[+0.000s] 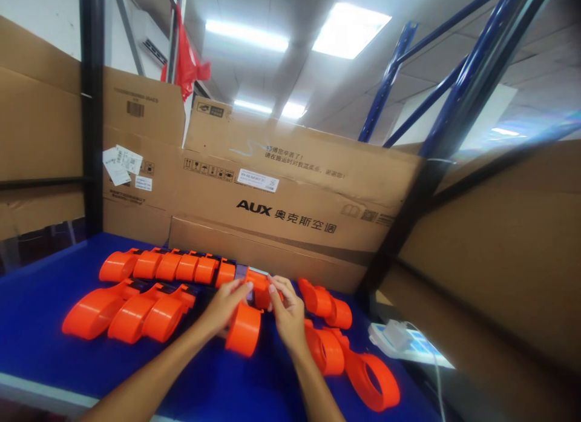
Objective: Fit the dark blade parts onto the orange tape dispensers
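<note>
Orange looped bands, several with black clips at one end, lie in rows on a blue tabletop (pixel 200 379). Between my two hands is an orange band (pixel 258 284), raised near the middle of the back row. The fingers of my left hand (pixel 227 304) pinch its left side, thumb in front. On its right edge close the fingers and thumb of my right hand (pixel 287 313); some fingertips are hidden behind the band. Just below my left hand hangs or stands a wider orange loop (pixel 245 330); I cannot tell whether it joins the held piece.
Left of my hands are a back row of orange loops (pixel 169 266) and a front group (pixel 129 316). More orange loops (pixel 329 349) lie to the right. A cardboard panel (pixel 290 192) walls off the back, between dark posts (pixel 92 119). A power strip (pixel 408 343) with a plug sits at right.
</note>
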The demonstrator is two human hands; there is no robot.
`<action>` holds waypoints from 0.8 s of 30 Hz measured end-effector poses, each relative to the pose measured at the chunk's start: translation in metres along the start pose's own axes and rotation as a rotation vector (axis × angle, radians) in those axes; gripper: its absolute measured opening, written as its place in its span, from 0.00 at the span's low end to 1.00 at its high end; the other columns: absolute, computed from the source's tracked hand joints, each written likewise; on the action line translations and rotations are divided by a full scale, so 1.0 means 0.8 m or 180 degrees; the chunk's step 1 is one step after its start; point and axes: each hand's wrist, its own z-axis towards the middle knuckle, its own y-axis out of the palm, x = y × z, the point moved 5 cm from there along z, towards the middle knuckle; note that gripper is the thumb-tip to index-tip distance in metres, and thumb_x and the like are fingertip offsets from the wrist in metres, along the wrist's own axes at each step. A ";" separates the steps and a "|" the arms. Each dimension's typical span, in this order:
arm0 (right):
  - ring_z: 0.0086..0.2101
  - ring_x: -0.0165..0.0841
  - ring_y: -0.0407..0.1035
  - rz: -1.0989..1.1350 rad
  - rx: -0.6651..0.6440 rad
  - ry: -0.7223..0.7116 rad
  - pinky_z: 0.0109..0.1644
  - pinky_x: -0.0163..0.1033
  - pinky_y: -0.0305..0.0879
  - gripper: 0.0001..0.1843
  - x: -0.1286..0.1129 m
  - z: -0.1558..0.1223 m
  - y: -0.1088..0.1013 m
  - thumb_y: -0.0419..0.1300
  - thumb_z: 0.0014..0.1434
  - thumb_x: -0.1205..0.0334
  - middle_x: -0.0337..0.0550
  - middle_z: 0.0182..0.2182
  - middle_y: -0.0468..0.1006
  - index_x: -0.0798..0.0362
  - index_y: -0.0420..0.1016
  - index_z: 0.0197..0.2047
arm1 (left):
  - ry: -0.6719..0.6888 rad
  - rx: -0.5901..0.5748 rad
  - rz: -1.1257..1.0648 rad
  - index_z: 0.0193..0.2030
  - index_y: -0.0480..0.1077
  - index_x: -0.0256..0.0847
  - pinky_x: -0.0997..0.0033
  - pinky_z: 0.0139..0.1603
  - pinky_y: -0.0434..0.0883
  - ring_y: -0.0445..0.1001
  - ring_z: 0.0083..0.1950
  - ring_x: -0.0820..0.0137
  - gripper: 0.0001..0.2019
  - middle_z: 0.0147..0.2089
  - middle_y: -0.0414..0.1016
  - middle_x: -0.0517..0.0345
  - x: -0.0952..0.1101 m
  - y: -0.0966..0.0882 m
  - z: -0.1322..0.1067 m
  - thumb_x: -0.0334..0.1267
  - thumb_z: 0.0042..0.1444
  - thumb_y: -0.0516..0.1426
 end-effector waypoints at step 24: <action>0.43 0.39 0.64 -0.2672 -0.2598 -0.1069 0.47 0.42 0.57 0.17 0.000 -0.043 0.094 0.53 0.62 0.72 0.44 0.39 0.77 0.49 0.74 0.50 | -0.0411 0.0974 -0.1939 0.26 0.64 0.41 0.72 0.23 0.64 0.65 0.18 0.74 0.20 0.18 0.66 0.66 -0.002 -0.070 0.029 0.53 0.47 0.65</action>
